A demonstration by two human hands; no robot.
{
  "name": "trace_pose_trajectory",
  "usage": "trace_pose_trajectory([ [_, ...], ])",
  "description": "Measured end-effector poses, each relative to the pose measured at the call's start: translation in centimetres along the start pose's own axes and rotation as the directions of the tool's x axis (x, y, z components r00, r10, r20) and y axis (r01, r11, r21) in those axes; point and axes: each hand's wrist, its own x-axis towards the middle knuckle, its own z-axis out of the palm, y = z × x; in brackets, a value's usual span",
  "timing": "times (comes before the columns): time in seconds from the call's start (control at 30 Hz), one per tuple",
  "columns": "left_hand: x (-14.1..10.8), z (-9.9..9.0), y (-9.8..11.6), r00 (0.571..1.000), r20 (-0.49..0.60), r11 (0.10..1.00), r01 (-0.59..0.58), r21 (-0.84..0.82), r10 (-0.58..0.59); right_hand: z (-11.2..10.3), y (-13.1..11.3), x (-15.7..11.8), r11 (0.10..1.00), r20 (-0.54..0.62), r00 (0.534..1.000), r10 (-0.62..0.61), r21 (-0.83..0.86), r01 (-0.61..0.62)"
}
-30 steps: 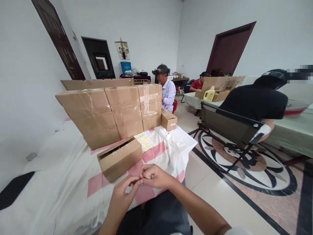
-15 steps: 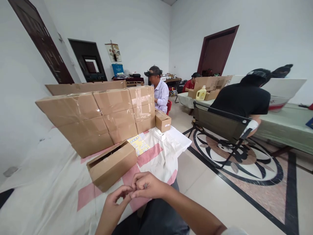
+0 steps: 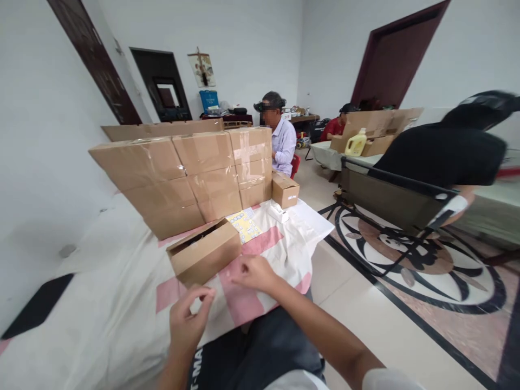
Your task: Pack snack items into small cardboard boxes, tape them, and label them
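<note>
My left hand (image 3: 190, 314) is above the near edge of the cloth-covered table, its thumb and forefinger tips pinched together. Anything between those tips is too small to make out. To its right and a bit farther forward is my right hand (image 3: 257, 273), slightly blurred, its fingers curled in toward the thumb; what it holds, if anything, cannot be told. A gap separates the two hands. Just beyond them, a long cardboard box (image 3: 211, 254) lies on the cloth with a dark opening along its top. A yellow patterned sheet (image 3: 246, 226) lies behind the box's right end.
Stacked, taped cardboard boxes (image 3: 207, 176) form a wall across the table. At its right end are a smaller carton (image 3: 285, 190) and a small white object (image 3: 278, 213). A person in a light shirt (image 3: 284, 143) sits beyond; another in black (image 3: 442, 146) sits at right on a folding chair (image 3: 390, 200).
My hands, touching earlier, have moved apart: the right went forward and to the right, the left stays pinched nearer me. The view has shifted, so the surroundings sit differently in the picture.
</note>
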Motion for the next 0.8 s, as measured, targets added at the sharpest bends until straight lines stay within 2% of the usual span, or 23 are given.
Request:
trace_pose_trajectory([
  [0.07,0.2,-2.4,-0.2,0.981,-0.188,0.999,0.046,-0.012,-0.047,-0.8,0.5,1.3,0.996,-0.081,0.997,-0.015,-0.094,0.007],
  [0.13,0.9,-5.1,-0.3,0.968,-0.236,0.996,0.09,0.008,-0.086,-1.9,0.5,3.0,0.983,-0.179,0.976,-0.12,-0.157,0.092],
  [0.17,1.5,-6.4,-0.3,0.975,-0.201,0.994,0.102,0.024,-0.095,-2.5,0.4,4.0,0.971,-0.221,0.957,-0.19,-0.186,0.15],
  [0.23,3.1,-8.5,-0.5,0.992,-0.075,0.993,0.102,0.062,-0.097,-3.4,-0.5,6.5,0.935,-0.229,0.92,-0.317,-0.238,0.262],
  [0.33,6.4,-10.1,-1.0,0.987,0.138,0.989,0.067,0.129,-0.085,-3.6,-2.6,10.4,0.871,-0.051,0.911,-0.409,-0.319,0.373],
  [0.4,8.5,-10.3,-1.4,0.967,0.232,0.985,0.068,0.157,-0.104,-2.7,-3.8,12.3,0.844,0.127,0.922,-0.367,-0.372,0.387],
  [0.47,10.3,-10.0,-1.8,0.942,0.301,0.98,0.094,0.178,-0.145,-1.3,-4.4,13.4,0.841,0.239,0.937,-0.255,-0.423,0.337],
  [0.57,12.2,-9.4,-2.5,0.887,0.402,0.966,0.153,0.211,-0.228,0.4,-4.4,13.5,0.85,0.235,0.962,-0.141,-0.47,0.239],
  [0.63,13.1,-8.9,-3.3,0.85,0.448,0.955,0.192,0.227,-0.278,0.8,-4.1,13.3,0.852,0.213,0.967,-0.143,-0.47,0.23],
  [0.8,14.7,-7.8,-5.7,0.8,0.487,0.934,0.259,0.246,-0.35,0.7,-3.8,13.4,0.847,0.2,0.966,-0.161,-0.474,0.239],
])
